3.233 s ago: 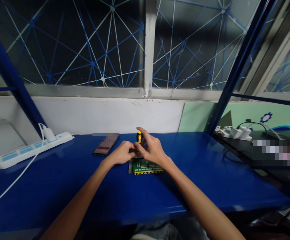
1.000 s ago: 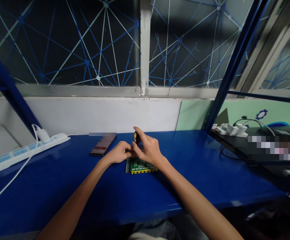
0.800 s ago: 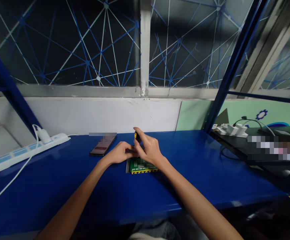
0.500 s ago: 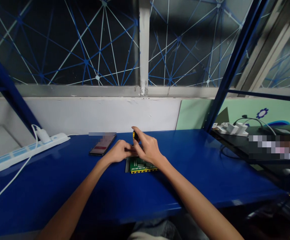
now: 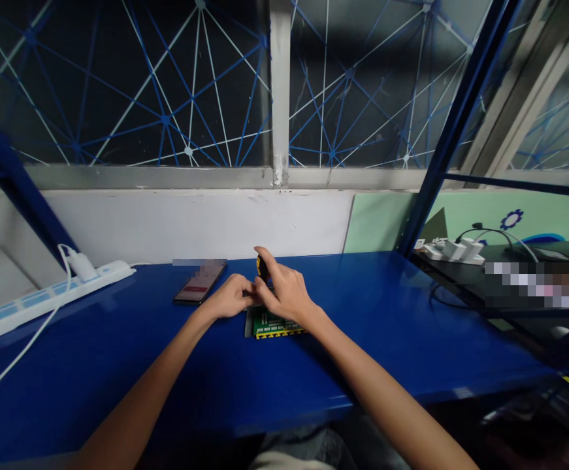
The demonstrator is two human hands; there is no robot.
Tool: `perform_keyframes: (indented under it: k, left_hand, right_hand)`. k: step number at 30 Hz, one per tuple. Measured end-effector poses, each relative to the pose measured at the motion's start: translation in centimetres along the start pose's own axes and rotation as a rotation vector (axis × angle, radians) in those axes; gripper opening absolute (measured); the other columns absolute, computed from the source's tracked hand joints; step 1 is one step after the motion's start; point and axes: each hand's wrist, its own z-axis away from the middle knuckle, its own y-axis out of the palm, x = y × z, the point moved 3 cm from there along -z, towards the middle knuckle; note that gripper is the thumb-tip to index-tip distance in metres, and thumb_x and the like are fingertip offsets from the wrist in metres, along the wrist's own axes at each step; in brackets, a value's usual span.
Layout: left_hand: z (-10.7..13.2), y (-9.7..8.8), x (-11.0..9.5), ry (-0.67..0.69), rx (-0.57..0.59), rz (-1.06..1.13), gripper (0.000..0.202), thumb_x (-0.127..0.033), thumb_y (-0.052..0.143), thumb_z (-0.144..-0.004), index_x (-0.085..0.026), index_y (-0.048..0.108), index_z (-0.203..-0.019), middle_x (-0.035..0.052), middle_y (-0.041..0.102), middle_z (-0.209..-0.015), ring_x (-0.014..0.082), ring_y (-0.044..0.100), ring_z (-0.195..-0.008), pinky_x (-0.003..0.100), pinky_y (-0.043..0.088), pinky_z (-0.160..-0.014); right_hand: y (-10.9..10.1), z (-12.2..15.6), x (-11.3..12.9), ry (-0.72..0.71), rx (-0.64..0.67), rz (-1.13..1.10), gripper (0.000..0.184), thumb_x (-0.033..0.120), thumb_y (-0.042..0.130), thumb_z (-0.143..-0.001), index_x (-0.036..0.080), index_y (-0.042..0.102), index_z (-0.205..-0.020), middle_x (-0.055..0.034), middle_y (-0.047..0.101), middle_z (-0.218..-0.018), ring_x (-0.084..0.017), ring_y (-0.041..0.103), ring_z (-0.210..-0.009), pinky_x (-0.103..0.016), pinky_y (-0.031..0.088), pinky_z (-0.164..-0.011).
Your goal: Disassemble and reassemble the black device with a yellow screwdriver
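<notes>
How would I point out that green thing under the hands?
Find the blue table under the window. At its middle, beneath the left hand and the right hand gripping a screwdriver, lies a flat circuit board. Unlike the dark phone to its left, it is green with a yellow-and-black front edge.

No writing can be read anywhere. The phone, left of centre, shows a red band on its screen, its text blurred. The white print on the green circuit board at centre is too small to make out. The pale green panel at right carries a blue gear emblem, with no letters legible.
</notes>
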Motion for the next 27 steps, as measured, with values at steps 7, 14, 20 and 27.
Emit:
perform_keyframes:
  k: [7,14,20,27]
  left_hand:
    - [0.0,0.1,0.3,-0.007,-0.015,-0.008,0.025,-0.024,0.053,-0.071,-0.012,0.059,-0.05,-0.0019,0.053,-0.048,0.0095,0.039,-0.047,0.022,0.028,-0.048]
    - [0.2,0.3,-0.6,0.013,0.022,-0.021,0.023,-0.027,0.056,-0.079,-0.014,0.076,-0.078,0.0022,0.073,-0.074,0.0175,0.061,-0.067,0.024,0.042,-0.062]
    - [0.1,0.4,-0.8,0.026,0.015,-0.057,0.027,-0.034,0.062,-0.082,-0.018,0.076,-0.099,0.007,0.075,-0.099,0.023,0.068,-0.089,0.028,0.047,-0.08]
    - [0.0,1.1,-0.1,0.063,0.041,-0.154,0.024,-0.031,0.063,-0.081,-0.022,0.075,-0.101,0.0055,0.075,-0.102,0.0231,0.067,-0.095,0.031,0.046,-0.087]
  right_hand:
    - [0.2,0.1,0.0,0.018,-0.011,0.027,0.062,0.034,0.035,-0.09,0.014,0.023,-0.147,-0.0074,0.067,-0.09,-0.021,0.06,-0.075,-0.033,0.045,-0.064]
    - [0.8,0.1,-1.4,0.156,-0.083,-0.129,0.058,0.032,0.041,-0.089,0.019,0.028,-0.144,-0.0024,0.063,-0.077,-0.018,0.059,-0.064,-0.031,0.044,-0.061]
    - [0.2,-0.4,-4.7,0.325,-0.255,-0.378,0.061,0.037,0.049,-0.087,0.02,0.029,-0.141,0.0023,0.059,-0.07,-0.016,0.057,-0.06,-0.029,0.043,-0.06]
    - [-2.3,0.4,-11.6,0.539,-0.268,-0.174,0.06,0.04,0.054,-0.083,0.015,0.039,-0.136,0.0006,0.061,-0.066,-0.018,0.058,-0.062,-0.028,0.042,-0.062]
